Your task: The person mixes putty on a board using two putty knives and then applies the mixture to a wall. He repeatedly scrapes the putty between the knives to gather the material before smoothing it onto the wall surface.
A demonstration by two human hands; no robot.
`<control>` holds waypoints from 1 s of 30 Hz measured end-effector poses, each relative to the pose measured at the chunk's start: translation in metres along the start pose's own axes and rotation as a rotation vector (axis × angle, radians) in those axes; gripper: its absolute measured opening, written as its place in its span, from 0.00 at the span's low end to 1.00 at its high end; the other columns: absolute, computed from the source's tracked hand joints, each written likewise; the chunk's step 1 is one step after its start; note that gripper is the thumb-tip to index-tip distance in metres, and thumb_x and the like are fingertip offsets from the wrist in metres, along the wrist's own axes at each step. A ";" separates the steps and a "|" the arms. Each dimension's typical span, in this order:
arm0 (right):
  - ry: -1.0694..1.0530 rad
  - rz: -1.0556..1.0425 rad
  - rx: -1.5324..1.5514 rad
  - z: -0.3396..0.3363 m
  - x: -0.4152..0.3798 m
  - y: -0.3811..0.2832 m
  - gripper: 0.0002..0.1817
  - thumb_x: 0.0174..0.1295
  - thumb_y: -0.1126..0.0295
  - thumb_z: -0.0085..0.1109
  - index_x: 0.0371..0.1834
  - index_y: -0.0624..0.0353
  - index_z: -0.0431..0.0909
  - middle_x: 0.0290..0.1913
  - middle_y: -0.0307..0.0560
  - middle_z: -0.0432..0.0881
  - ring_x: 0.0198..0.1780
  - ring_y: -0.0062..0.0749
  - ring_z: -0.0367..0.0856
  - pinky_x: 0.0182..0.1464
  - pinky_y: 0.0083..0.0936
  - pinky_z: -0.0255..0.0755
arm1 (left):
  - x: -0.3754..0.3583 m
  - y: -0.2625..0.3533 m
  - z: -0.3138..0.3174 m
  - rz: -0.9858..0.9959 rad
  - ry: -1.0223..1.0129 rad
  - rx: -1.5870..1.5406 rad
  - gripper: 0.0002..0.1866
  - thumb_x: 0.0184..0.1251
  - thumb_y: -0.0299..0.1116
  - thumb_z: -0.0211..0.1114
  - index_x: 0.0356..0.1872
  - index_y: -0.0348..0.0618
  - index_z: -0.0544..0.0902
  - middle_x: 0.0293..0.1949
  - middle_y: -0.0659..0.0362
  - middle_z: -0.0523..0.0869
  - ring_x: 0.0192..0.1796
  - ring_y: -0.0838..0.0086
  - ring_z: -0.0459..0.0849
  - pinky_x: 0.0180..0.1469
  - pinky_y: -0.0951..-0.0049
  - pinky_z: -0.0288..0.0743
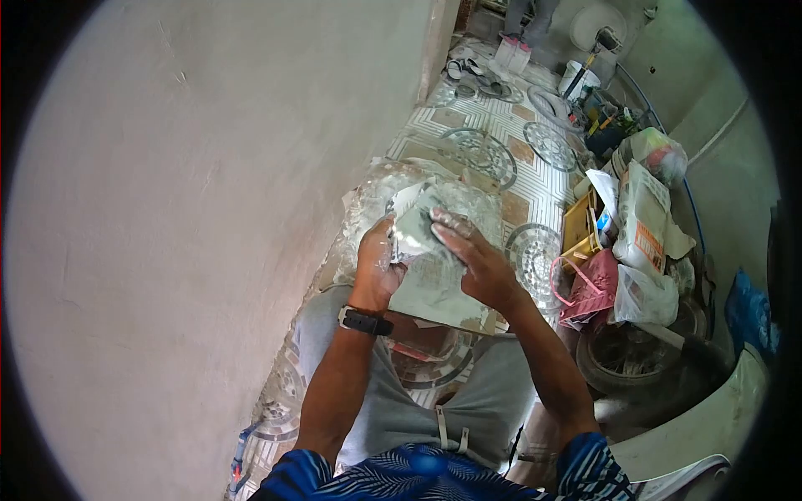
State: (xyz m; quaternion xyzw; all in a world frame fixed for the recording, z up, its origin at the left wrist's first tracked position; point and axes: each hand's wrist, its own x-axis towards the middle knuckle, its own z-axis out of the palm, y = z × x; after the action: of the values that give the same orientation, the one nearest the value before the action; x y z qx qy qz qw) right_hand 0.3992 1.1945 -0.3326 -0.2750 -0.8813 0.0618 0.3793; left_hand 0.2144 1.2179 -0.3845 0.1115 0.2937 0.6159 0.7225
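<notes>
My left hand (378, 260), with a dark watch on its wrist, grips the near left side of a white, dusty piece (405, 199). Against that piece my right hand (483, 260) presses a flat grey-green pad (420, 224), its powder-coated fingers lying over the pad's right side. The pad hides much of the piece, so its full shape cannot be made out. Both hands are above a pale board (434, 296) in front of my knees. Crumpled, white-smeared plastic sheeting (361, 209) spreads around the board's far left side.
A bare plastered wall (209, 209) rises close on my left. To the right are a pink bag (589, 288), a yellow crate (579, 230), a white sack (642, 221) and a wheel (631, 342). Farther off stand a bucket (579, 82) and a person's legs (530, 18).
</notes>
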 end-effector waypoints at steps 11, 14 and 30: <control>-0.066 0.050 -0.125 0.005 -0.024 0.017 0.38 0.50 0.90 0.50 0.69 0.56 0.67 0.69 0.53 0.70 0.71 0.50 0.68 0.73 0.43 0.62 | 0.002 -0.010 -0.005 0.063 -0.040 0.075 0.16 0.77 0.32 0.50 0.56 0.33 0.75 0.46 0.52 0.85 0.42 0.68 0.88 0.42 0.70 0.84; -0.073 0.089 -0.118 0.008 -0.030 0.024 0.39 0.50 0.91 0.50 0.70 0.54 0.66 0.70 0.53 0.70 0.70 0.52 0.68 0.73 0.42 0.63 | -0.002 -0.010 -0.003 0.062 -0.031 0.079 0.16 0.77 0.32 0.50 0.56 0.33 0.75 0.46 0.52 0.85 0.41 0.68 0.88 0.43 0.69 0.85; -0.211 0.224 -0.320 -0.004 -0.068 0.061 0.39 0.51 0.90 0.48 0.70 0.53 0.66 0.68 0.54 0.71 0.70 0.50 0.69 0.70 0.41 0.65 | -0.009 -0.014 0.004 0.101 0.012 0.174 0.14 0.75 0.32 0.51 0.54 0.35 0.76 0.43 0.55 0.85 0.40 0.71 0.88 0.39 0.72 0.85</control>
State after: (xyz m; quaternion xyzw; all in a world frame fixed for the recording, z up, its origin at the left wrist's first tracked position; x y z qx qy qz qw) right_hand 0.4667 1.2095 -0.3924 -0.4198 -0.8787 -0.0085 0.2272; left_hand 0.2275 1.2068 -0.3863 0.1848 0.3446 0.6242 0.6763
